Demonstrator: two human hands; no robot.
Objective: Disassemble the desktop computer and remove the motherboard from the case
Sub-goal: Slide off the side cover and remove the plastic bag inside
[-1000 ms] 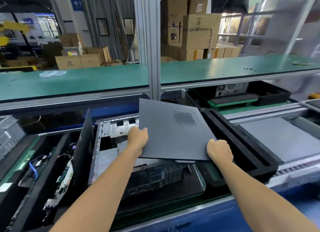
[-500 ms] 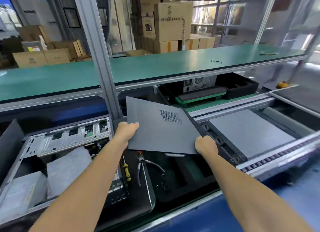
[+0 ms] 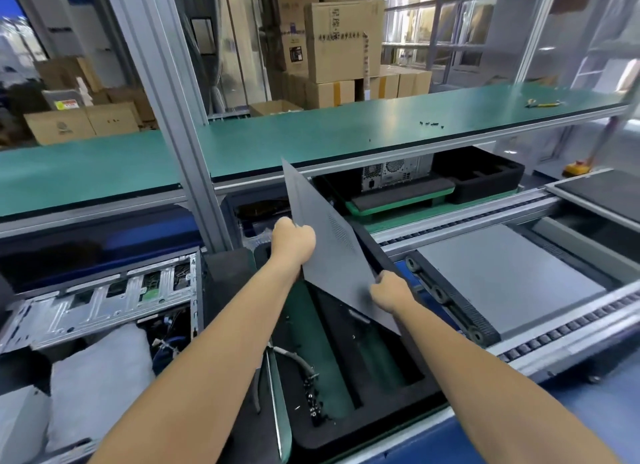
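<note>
While the side panel [image 3: 332,255] is tilted on edge above the black foam tray [image 3: 346,425], it should be lowered gently into a slot, clear of the pliers [image 3: 294,356] (a judgement). The left hand [image 3: 293,241] grips its upper edge and the right hand [image 3: 389,292] its lower edge, fingers curled. The opened computer case [image 3: 104,300] lies well to the left.

Side panel [image 3: 329,252]: dark grey, with a patch of fine perforated dots near its right edge. Foam tray [image 3: 363,425] below the panel: black, its slots showing green beneath. Open computer case [image 3: 104,304] left of the tray: bare silver metal. Shelf [image 3: 346,134] above the panel: teal-green top, black edge strip. Cardboard boxes [image 3: 343,40] behind the shelf: brown, with dark print.
</note>
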